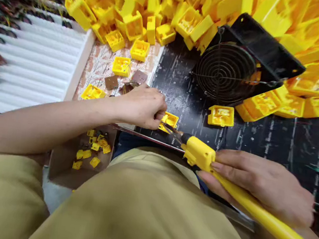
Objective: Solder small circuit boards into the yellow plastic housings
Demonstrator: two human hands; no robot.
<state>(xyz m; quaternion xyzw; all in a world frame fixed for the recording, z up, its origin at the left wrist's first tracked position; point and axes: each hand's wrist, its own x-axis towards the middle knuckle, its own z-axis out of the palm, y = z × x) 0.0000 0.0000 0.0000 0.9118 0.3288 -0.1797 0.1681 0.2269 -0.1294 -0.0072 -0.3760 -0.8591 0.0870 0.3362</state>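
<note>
My right hand [259, 183] is wrapped round a yellow tool [200, 153] with a thick yellow cable or hose running back to the lower right. The tool's dark, pointed tip reaches a small open yellow housing [170, 120] at the front edge of the black mat. My left hand [145, 104] is closed at that housing's left side. Its fingertips are hidden, so what they pinch cannot be made out. Just behind my left hand lie brown square plates [111, 82] and another yellow housing [121, 66].
Yellow housings [133, 26] are heaped along the back. A black fan with a round wire grille [223, 73] stands on the black mat [172, 70]. White ribbed tray [43, 65] at left; below, a cardboard box [67, 174] holds small yellow parts.
</note>
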